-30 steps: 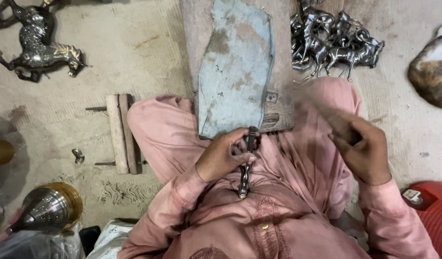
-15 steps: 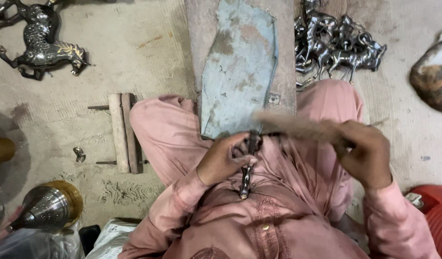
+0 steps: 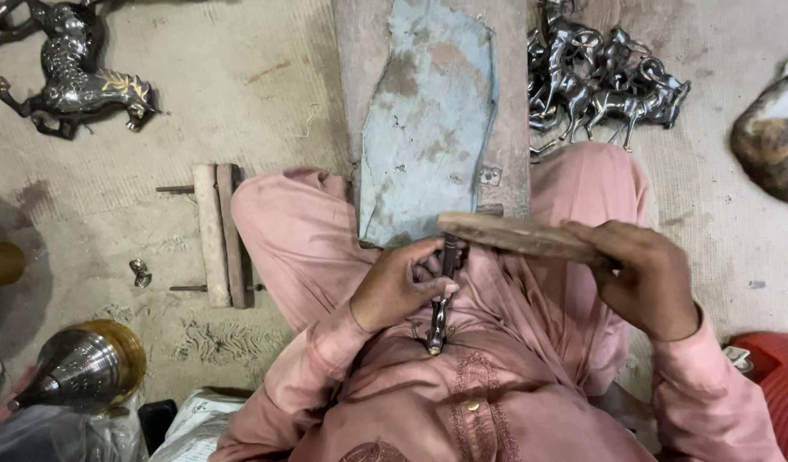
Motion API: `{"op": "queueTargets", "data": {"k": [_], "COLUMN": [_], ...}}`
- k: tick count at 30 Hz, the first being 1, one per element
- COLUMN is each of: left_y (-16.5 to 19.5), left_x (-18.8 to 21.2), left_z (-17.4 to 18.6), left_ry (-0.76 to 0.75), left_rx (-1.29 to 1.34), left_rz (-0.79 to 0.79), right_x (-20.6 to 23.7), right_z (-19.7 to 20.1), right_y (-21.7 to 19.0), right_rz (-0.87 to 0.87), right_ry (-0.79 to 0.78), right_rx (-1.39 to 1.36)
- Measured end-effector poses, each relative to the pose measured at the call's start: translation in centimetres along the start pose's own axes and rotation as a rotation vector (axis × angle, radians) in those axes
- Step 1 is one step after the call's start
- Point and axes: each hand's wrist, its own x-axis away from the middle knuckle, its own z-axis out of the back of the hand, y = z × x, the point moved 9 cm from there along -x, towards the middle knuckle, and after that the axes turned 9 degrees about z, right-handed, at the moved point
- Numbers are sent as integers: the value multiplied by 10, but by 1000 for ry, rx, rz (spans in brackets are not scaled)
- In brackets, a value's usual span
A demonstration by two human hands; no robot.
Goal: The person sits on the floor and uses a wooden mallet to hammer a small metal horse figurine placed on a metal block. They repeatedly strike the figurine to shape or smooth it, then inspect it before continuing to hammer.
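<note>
Sandy workshop floor holds finished metal horses (image 3: 612,85) beyond the wooden block (image 3: 428,111), while the left hand (image 3: 398,287) grips a small dark metal piece (image 3: 438,321) upright and the right hand (image 3: 646,278) clutches a flat wooden stick (image 3: 513,235) over it, work seemingly midway.

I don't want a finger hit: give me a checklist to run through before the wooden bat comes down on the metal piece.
1. Left hand grips the dark metal piece firmly: ok.
2. Metal piece rests against the near end of the plank: cannot tell, fingers hide the contact.
3. Right hand holds the wooden bat by its end: ok.
4. Left fingers out of the bat's path: not ok, they lie just under it.
5. Pile of metal horse figures apart from the bat: ok.
</note>
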Motion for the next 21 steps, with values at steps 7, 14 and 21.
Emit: {"op": "queueTargets", "data": {"k": [7, 14, 21], "left_y": [-14, -13, -25], "left_x": [2, 3, 7], "left_z": [-5, -7, -5], "left_ry": [-9, -60, 53], "left_rx": [26, -8, -8], "left_rz": [142, 79, 114], "right_x": [7, 2, 6], "right_z": [1, -7, 5], "right_y": [3, 6, 11], "right_rz": [-22, 7, -198], "right_ry": [62, -53, 130], "right_rx": [-36, -129, -77]}}
